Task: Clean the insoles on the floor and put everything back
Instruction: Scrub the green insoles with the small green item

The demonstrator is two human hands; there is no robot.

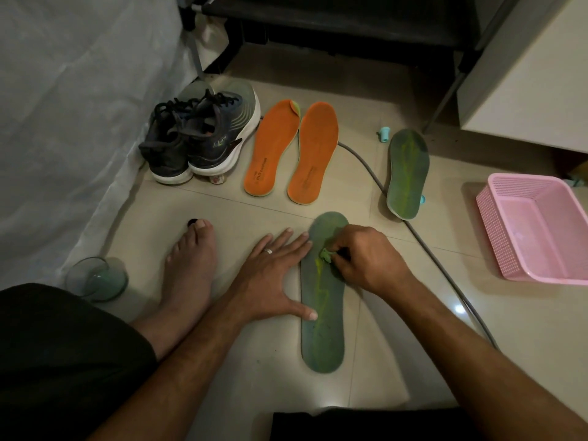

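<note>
On the near green insole (321,313), the flat, spread left hand (273,275) should keep pinning while the right hand (362,259), clamped on a small green wad (325,255), scrubs along the yellow streak.

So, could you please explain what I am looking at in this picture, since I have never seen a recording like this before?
There is no machine here: a camera worn on a person's head looks down at their own two hands, above a tiled floor. The left hand lies flat, open, partly on the floor, with its thumb and fingertips on the edge of a green insole. The right hand pinches a small green cloth or sponge against that insole; I cannot tell which it is. The person's bare foot rests to the left, beside a glass. Further off lie a second green insole, two orange insoles side by side, a pair of dark sneakers and an empty-looking pink basket on the right.
</note>
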